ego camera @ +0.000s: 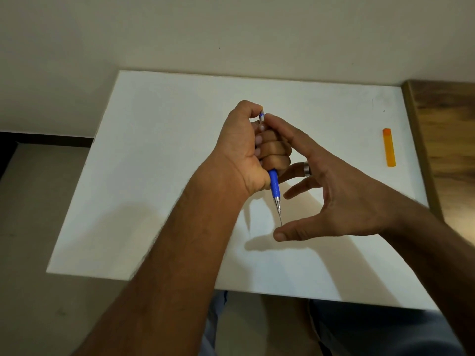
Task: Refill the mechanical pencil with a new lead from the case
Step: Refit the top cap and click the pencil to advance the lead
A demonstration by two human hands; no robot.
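pencil: mid-frame, tip down, light, slick | left hand: fingers wrapped round barrel, thumb on cap | right hand: fingers spread, forefinger at cap | lead case: right on worktop; leads likely brittle, pinch gently

**Lighting and picture quality: dim room, one bright surface**

Light is low and warm overall. The white table is the brightest area, evenly lit with no glare spots. Shadows fall toward the viewer and to the left: a soft broad one lies on the table beside the left forearm, and a sharper one sits under the right hand near its thumb. This places the light source above and ahead. The wall reads a muddy grey-beige. The floor at lower left is murky, with smeared detail. Wide-angle distortion bends the table edges outward. Both forearms look soft near the lower frame edge; the centre is reasonably sharp.
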